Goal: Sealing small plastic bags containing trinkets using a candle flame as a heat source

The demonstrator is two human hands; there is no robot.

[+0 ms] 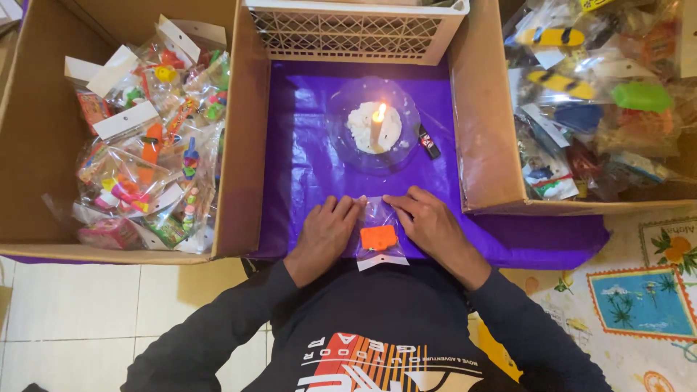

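**Both hands pressed on a small clear bag**

Head view, the only one:

- Left hand [324, 231] lies flat, palm down, fingers together, on the purple sheet [305, 167]. Fingertips touch the left edge of the clear bag [378, 231]. Not gripping, just pressing.
- Right hand [428, 221] is also palm down, fingers bent slightly, fingertips on the top right edge of the bag. Resting on it, not closed round it.
- The bag lies flat on the sheet between the two hands, touching both. An orange toy [379, 237] sits inside the lower half. A white card strip [382, 260] closes the end nearest the person's body.
- Straight ahead of the hands: a lit candle [377, 127], upright in a clear dish [341, 145], well apart from the bag. A small black lighter [428, 141] lies just right of the dish, ahead of the right hand.
- Beyond the candle: a white plastic crate [356, 33].
- Left of the left hand: a cardboard box [239, 145] full of bagged toys [152, 152].
- Right of the right hand: a second cardboard box [486, 145], also holding bagged toys [581, 94].
- The person wears dark long sleeves; both forearms come in from the bottom edge.
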